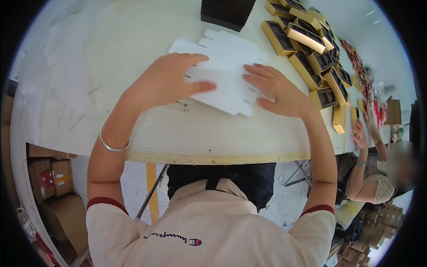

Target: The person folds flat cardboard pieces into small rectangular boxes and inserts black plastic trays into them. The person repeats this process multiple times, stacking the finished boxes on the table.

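Observation:
A flat white die-cut card blank, with slots and tabs along its edges, lies on the table in front of me; whether it is one sheet or a stack I cannot tell. My left hand is over its left side, thumb and fingers apart. On the opposite side my right hand rests at the edge with its fingers spread. Neither hand is closed round the card. Just beyond the blank stands a dark box-shaped block, cut off by the top of the view.
Several gold boxes with dark inserts are heaped at the right. Farther along, another person works at the table with a gold box. Cardboard cartons sit below the left end of the pale table. Clear plastic sheeting covers the far left.

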The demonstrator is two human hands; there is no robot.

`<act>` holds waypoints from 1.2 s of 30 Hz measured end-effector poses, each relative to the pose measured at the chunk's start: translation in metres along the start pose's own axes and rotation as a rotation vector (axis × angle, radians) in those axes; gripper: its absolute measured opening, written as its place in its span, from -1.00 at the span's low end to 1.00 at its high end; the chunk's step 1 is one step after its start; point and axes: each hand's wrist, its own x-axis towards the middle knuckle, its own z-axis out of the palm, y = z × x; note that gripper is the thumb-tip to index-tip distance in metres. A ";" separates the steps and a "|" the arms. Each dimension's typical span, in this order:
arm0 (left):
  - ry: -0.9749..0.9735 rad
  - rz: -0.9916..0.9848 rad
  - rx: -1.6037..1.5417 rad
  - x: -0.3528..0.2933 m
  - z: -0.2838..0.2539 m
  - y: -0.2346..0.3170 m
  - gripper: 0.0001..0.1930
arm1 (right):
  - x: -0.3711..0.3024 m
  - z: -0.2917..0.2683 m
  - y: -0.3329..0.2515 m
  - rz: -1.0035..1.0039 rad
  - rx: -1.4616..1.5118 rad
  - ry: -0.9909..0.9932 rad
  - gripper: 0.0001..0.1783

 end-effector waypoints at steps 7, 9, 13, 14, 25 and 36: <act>0.100 0.382 0.324 -0.005 0.016 0.002 -0.33 | -0.004 0.009 -0.039 0.035 0.013 0.122 -0.34; 0.098 0.416 0.240 -0.001 0.019 0.005 -0.36 | -0.002 0.008 -0.032 0.044 0.077 0.140 -0.37; 0.061 0.447 0.156 0.000 0.029 0.006 -0.41 | 0.002 0.000 -0.022 0.046 0.228 0.095 -0.48; 0.063 0.448 0.148 -0.001 0.031 0.008 -0.43 | 0.003 -0.001 -0.020 0.046 0.256 0.084 -0.51; 0.111 0.057 -0.465 0.013 0.045 0.009 -0.83 | 0.011 0.012 -0.020 0.207 0.374 0.500 -0.85; -0.041 -0.105 -0.530 0.018 0.036 0.005 -0.72 | 0.017 0.027 -0.015 -0.217 -0.212 0.472 -0.74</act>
